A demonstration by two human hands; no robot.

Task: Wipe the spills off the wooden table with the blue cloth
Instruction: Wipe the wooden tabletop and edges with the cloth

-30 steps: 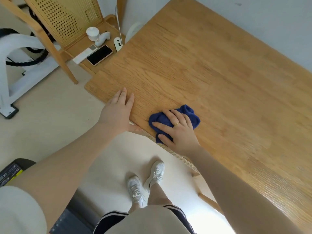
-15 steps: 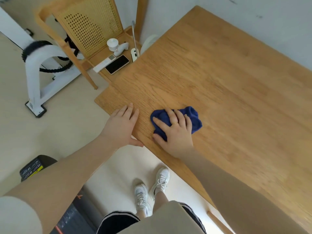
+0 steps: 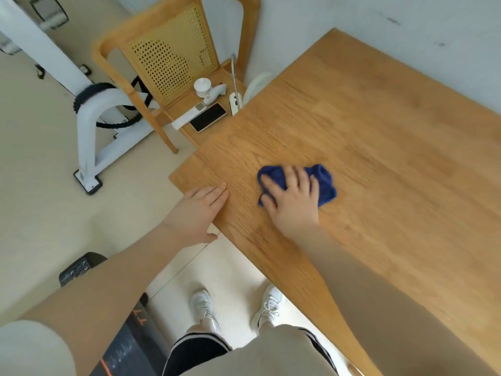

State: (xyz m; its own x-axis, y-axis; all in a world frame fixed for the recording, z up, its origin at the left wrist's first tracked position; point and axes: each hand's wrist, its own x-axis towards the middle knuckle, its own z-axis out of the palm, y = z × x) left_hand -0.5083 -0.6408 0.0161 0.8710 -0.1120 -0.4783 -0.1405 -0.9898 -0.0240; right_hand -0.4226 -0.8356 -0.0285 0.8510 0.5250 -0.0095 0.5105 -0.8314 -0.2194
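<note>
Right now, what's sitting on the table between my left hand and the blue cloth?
Nothing: in the head view, only bare wooden table shows between the left hand at the edge and the blue cloth under the right hand.

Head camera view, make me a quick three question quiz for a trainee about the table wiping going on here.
1. True or false: the right hand lies flat on top of the blue cloth.
2. Where does the left hand rest? A) on the cloth B) at the near edge of the wooden table, close to its corner C) on the chair
3. Fill in: the phone lies on the seat of the ____.

Key
1. True; the palm and spread fingers press the cloth to the tabletop.
2. B; it is apart from the cloth, with bare wood between them.
3. The chair, beside the table's far corner.
</note>
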